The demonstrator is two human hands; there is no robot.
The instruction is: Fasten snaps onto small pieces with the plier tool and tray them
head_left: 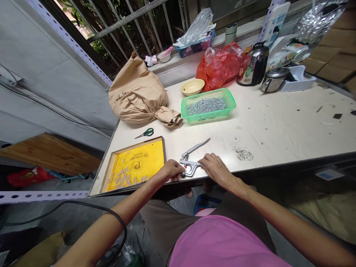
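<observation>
Snap-fastener pliers [191, 168] lie at the table's front edge, handles spread apart, with the upper handle angled up and away. My right hand [218, 170] is closed over the end of the lower handle. My left hand [172, 170] is at the jaw end, thumb and fingers pinched together; what they hold is too small to make out. Just left of that hand is a shallow tray [164, 148] lined with a yellow printed sheet [133, 163]. Several small metal pieces [124, 180] are scattered on its near part.
Green-handled scissors [148, 132] lie behind the tray. A green basket [185, 115] holds many small metal parts [207, 106]. Farther back are a tied brown paper bag [139, 92], a cream bowl [191, 87], a red plastic bag [219, 68] and a kettle [254, 65].
</observation>
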